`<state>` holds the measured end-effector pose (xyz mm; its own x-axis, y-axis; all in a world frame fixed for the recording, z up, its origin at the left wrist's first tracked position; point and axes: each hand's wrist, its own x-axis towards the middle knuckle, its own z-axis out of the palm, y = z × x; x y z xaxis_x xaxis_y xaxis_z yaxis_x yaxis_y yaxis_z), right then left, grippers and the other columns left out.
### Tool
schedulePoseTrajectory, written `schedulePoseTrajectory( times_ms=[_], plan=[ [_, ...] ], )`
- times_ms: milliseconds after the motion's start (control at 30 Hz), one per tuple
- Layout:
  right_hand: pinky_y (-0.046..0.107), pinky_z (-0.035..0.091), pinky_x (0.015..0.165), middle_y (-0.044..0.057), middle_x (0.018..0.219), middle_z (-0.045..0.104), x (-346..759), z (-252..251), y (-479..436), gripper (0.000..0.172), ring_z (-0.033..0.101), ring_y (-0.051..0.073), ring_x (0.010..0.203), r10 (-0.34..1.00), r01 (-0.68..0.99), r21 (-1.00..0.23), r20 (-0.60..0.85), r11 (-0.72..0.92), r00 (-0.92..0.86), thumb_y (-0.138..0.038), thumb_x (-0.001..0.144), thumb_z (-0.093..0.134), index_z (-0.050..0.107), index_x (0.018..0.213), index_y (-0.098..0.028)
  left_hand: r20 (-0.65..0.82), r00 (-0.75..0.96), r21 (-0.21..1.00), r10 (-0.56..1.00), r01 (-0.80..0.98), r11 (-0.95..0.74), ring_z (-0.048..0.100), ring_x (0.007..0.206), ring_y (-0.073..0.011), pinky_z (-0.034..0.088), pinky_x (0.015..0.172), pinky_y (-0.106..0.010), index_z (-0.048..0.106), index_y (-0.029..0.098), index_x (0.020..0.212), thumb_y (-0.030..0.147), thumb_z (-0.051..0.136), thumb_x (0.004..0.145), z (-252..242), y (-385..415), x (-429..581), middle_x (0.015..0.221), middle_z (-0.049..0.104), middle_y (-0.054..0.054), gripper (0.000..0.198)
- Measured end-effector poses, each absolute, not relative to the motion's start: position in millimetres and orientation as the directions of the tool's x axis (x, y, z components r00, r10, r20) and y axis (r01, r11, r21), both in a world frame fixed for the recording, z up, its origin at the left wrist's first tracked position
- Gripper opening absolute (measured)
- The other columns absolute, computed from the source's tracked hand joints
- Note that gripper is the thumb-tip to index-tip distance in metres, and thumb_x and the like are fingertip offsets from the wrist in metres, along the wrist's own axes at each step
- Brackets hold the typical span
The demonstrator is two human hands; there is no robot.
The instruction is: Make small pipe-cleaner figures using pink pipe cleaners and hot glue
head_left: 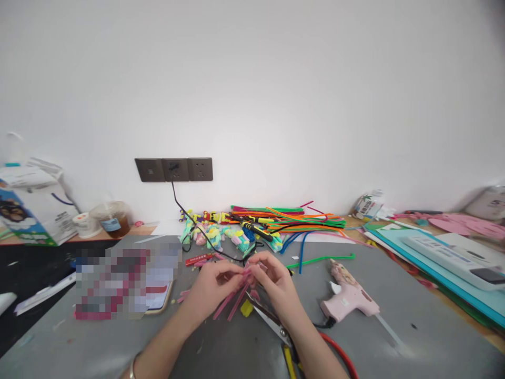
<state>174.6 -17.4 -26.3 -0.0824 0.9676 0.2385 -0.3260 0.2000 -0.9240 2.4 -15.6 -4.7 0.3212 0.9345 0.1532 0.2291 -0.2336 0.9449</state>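
Note:
Pink pipe cleaners [225, 305] are pinched between the fingertips of my left hand [215, 284] and my right hand [275, 280], which meet over the grey mat. Two pink ends hang down toward me; the upper part is mostly hidden by my fingers. Below my right hand lies a pair of scissors [272, 322], its blades pointing away from me and partly covered by my wrist. A small yellow fuzzy piece [246, 308] rests beside the blade tips. Pink scraps lie on the mat around my hands.
Bundled coloured pipe cleaners [307, 221] lie along the wall. A pink glue gun [347, 301] sits right of my right arm. A black cord [191, 216] runs down from the wall socket. The phone [161, 302] is at left, a drink cup [118, 223] behind it. Blue folders [437, 263] lie right.

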Motion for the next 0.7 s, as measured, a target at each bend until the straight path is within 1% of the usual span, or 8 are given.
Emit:
schedulePoseTrajectory(
  times_ms=[67, 100, 200, 300, 367, 467, 600, 700],
  plan=[
    [0.024, 0.052, 0.052, 0.000, 0.078, 0.062, 176, -25, -21, 0.025, 0.061, 0.011, 0.054, 0.947, -0.371, -0.901, 0.290, 0.223, -0.135, -0.045, 0.080, 0.078, 0.070, 0.081, -0.021, -0.010, 0.425, 0.994, 0.905, 0.104, -0.038, 0.063, 0.059, -0.0145, 0.048, 0.057, -0.023, 0.081, 0.015, 0.086, 0.032, 0.072, 0.081, 2, -14, -5, 0.073, 0.075, -0.006, 0.020],
    [0.023, 0.052, 0.052, 0.000, 0.083, 0.061, 176, -25, -22, 0.023, 0.063, 0.011, 0.054, 0.934, -0.408, -0.885, 0.314, 0.224, -0.169, -0.043, 0.081, 0.078, 0.071, 0.080, -0.021, -0.064, 0.471, 0.997, 0.880, 0.057, 0.042, 0.061, 0.055, -0.0127, 0.047, 0.055, -0.022, 0.080, 0.015, 0.083, 0.035, 0.074, 0.079, 5, -14, -9, 0.069, 0.073, -0.005, 0.021],
    [0.024, 0.055, 0.055, 0.000, 0.086, 0.059, 178, -25, -26, 0.018, 0.067, 0.011, 0.057, 0.889, -0.510, -0.843, 0.355, 0.171, -0.289, -0.036, 0.079, 0.081, 0.072, 0.080, -0.020, -0.207, 0.605, 0.969, 0.769, 0.017, 0.248, 0.058, 0.048, -0.0096, 0.043, 0.047, -0.019, 0.079, 0.013, 0.073, 0.039, 0.082, 0.073, 12, -13, -21, 0.060, 0.068, -0.003, 0.027],
    [0.024, 0.060, 0.059, -0.001, 0.085, 0.060, 178, -25, -27, 0.013, 0.071, 0.011, 0.059, 0.834, -0.581, -0.805, 0.401, 0.122, -0.379, -0.027, 0.078, 0.083, 0.073, 0.081, -0.020, -0.302, 0.673, 0.917, 0.675, 0.011, 0.400, 0.059, 0.047, -0.0090, 0.045, 0.045, -0.017, 0.078, 0.012, 0.072, 0.039, 0.088, 0.065, 13, -12, -27, 0.060, 0.070, -0.004, 0.030],
    [0.023, 0.061, 0.062, -0.001, 0.087, 0.062, 178, -24, -28, 0.009, 0.074, 0.012, 0.062, 0.810, -0.609, -0.786, 0.422, 0.105, -0.406, -0.020, 0.078, 0.083, 0.075, 0.082, -0.020, -0.329, 0.688, 0.893, 0.647, 0.005, 0.449, 0.060, 0.047, -0.0083, 0.049, 0.048, -0.018, 0.079, 0.011, 0.073, 0.038, 0.089, 0.063, 12, -12, -29, 0.062, 0.071, -0.004, 0.031],
    [0.019, 0.061, 0.062, 0.001, 0.089, 0.069, 179, -23, -31, 0.010, 0.078, 0.014, 0.068, 0.800, -0.606, -0.793, 0.404, 0.065, -0.444, -0.013, 0.078, 0.081, 0.076, 0.082, -0.020, -0.335, 0.711, 0.884, 0.618, 0.011, 0.467, 0.061, 0.048, -0.0084, 0.052, 0.050, -0.018, 0.079, 0.011, 0.074, 0.039, 0.090, 0.063, 9, -11, -31, 0.064, 0.073, -0.005, 0.032],
    [0.017, 0.061, 0.060, 0.003, 0.089, 0.077, 181, -24, -33, 0.012, 0.079, 0.015, 0.069, 0.790, -0.593, -0.805, 0.381, 0.029, -0.479, -0.012, 0.078, 0.082, 0.076, 0.082, -0.021, -0.328, 0.746, 0.885, 0.579, 0.027, 0.465, 0.061, 0.046, -0.0089, 0.052, 0.049, -0.019, 0.079, 0.012, 0.075, 0.042, 0.091, 0.062, 6, -12, -31, 0.063, 0.073, -0.004, 0.035],
    [0.018, 0.061, 0.059, 0.005, 0.087, 0.080, 180, -27, -32, 0.011, 0.079, 0.016, 0.067, 0.821, -0.584, -0.812, 0.346, 0.019, -0.455, -0.015, 0.078, 0.082, 0.073, 0.081, -0.020, -0.306, 0.736, 0.902, 0.604, 0.022, 0.430, 0.062, 0.048, -0.0085, 0.049, 0.048, -0.017, 0.079, 0.013, 0.075, 0.042, 0.090, 0.062, 6, -13, -29, 0.064, 0.073, -0.003, 0.034]
  ],
)
